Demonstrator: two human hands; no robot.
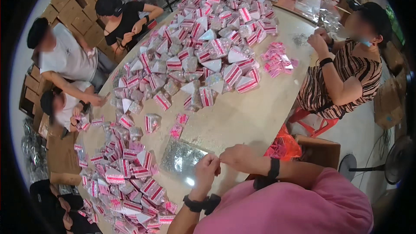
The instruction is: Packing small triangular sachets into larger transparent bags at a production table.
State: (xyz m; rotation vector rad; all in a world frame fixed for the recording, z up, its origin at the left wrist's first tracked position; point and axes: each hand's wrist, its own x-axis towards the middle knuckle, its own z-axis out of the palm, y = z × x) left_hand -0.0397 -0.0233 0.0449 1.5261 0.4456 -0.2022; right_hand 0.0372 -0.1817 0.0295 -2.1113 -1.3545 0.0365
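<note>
My left hand (207,170) is closed with its fingers curled, above the table's near edge. Just to its right, my right hand (241,157) is closed too, its fingertips close to the left hand. Anything pinched between them is too small or hidden to make out. Behind the left hand lies a shiny silver sheet (178,159) with a bright reflection on it. Small pink packets (177,131) lie past its far edge. A single clear bag with a pink-striped card (152,122) rests a little farther left.
A large heap of clear bags with pink-striped cards (212,47) covers the far table. Another heap (130,177) lies at the near left. Loose pink packets (277,59) lie farther right. Several people sit or stand around. An orange-red bag (291,144) and cardboard box (318,151) stand beside me.
</note>
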